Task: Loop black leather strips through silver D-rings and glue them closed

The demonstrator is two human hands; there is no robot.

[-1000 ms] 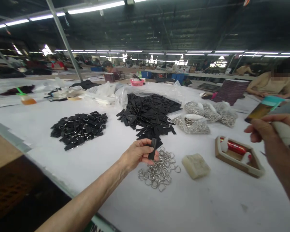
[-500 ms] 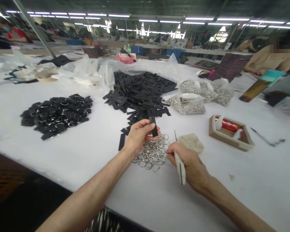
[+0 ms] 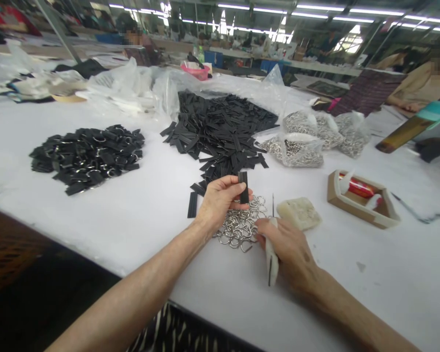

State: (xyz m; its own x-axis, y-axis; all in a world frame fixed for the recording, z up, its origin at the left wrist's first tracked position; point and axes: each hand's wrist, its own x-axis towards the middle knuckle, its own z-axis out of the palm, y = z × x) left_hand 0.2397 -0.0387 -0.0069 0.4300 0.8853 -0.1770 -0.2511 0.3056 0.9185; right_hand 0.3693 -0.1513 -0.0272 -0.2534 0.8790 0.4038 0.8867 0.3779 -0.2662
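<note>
My left hand (image 3: 220, 200) pinches a short black strap piece (image 3: 243, 186) upright, just above a small heap of metal D-rings (image 3: 240, 227) on the white table (image 3: 154, 220). My right hand (image 3: 288, 249) rests at the right edge of the rings, closed round a white-handled tool (image 3: 271, 256) whose thin metal point (image 3: 273, 205) sticks up. A large pile of black strap pieces (image 3: 222, 129) lies behind my left hand. One loose strap (image 3: 192, 204) lies flat to the left of it.
A pile of straps with rings fitted (image 3: 88, 156) sits at the left. Bags of metal rings (image 3: 308, 142) lie at the back right. Also there are a pale block (image 3: 298, 213), a tan tray with a red tube (image 3: 363, 198), and a person's sleeve (image 3: 414, 83) far right.
My right hand came down from the raised right side to the ring heap with the tool. The view tilted down and closer; my left hand kept the strap.
</note>
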